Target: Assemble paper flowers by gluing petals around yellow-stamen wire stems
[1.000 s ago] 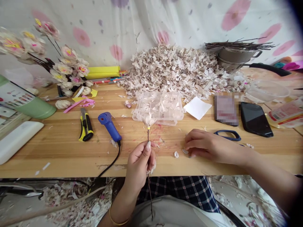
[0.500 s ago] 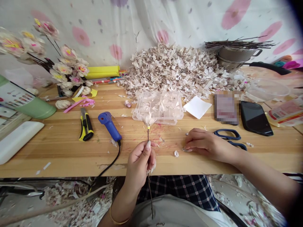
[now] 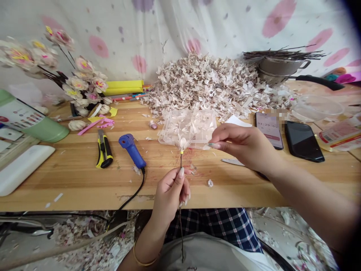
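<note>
My left hand (image 3: pixel 172 192) grips a thin brown twig (image 3: pixel 181 226) that stands nearly upright above the table's front edge. Its top carries a small flower of pale petals (image 3: pixel 182 143), bound with a yellow band (image 3: pixel 181 152). To the right of the flower, my right hand (image 3: pixel 234 145) is closed in a pinch, and a small pale petal (image 3: pixel 207 147) shows at its fingertips. Scissors (image 3: pixel 232 162) lie under the right forearm, their handles mostly hidden. Behind the flower is a clear compartment box (image 3: pixel 166 137) with petals in it.
A blue glue gun (image 3: pixel 132 152) with a cord and a yellow-black utility knife (image 3: pixel 104 150) lie to the left. At the back is a big heap of dried petals (image 3: pixel 203 86). Two phones (image 3: pixel 304 141), a pan (image 3: pixel 282 67) with twigs and a bottle (image 3: pixel 341 135) stand right.
My right hand has lifted from the tabletop beside the scissors and moved up and left, close to the flower. My left hand still holds the twig, shifted slightly right in view.
</note>
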The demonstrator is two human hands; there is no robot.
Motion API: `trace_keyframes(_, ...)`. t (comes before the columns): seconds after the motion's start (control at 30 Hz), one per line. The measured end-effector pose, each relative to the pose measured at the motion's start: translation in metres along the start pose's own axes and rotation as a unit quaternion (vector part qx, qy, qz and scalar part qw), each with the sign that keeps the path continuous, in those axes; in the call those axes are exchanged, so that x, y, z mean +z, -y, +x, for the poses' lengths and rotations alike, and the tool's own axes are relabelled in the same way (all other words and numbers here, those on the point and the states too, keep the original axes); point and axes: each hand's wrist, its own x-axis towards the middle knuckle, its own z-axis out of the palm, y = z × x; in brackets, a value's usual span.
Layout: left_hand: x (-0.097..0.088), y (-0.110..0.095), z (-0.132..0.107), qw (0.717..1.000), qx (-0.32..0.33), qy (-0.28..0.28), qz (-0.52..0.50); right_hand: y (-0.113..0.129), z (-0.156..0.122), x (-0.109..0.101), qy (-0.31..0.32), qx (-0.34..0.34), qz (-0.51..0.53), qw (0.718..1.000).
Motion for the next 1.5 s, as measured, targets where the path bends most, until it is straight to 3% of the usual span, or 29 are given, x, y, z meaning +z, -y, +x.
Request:
trace_keyframes(0.17,-0.002,0.001,0.001,1.000,-0.006,0.013,0.004,-0.007,0.019,0.027,0.008,-0.015,0.022,1.000)
trace_keyframes(0.3,-0.005,0.003,0.002,0.999,-0.009,0.032,0.000,-0.014,0.022,0.036,0.001,-0.027,0.004,1.000)
trace_keyframes(0.6,-0.010,0.006,0.003,0.999,-0.009,0.052,0.005,-0.001,0.024,0.030,0.009,-0.076,-0.092,0.993)
trace_keyframes(0.8,-0.010,0.005,0.003,0.999,-0.004,0.054,0.007,0.006,0.023,0.028,0.010,-0.169,-0.191,0.967)
trace_keyframes(1.07,-0.011,0.008,0.005,0.998,-0.004,0.061,0.007,0.009,0.024,0.029,0.000,-0.220,-0.252,0.942)
trace_keyframes(1.33,-0.012,0.007,0.006,0.998,-0.004,0.067,-0.003,0.003,0.023,0.033,-0.045,-0.219,-0.233,0.947)
trace_keyframes(1.5,-0.011,0.006,0.005,0.997,-0.010,0.073,-0.013,0.003,0.021,0.029,-0.135,-0.238,-0.224,0.935)
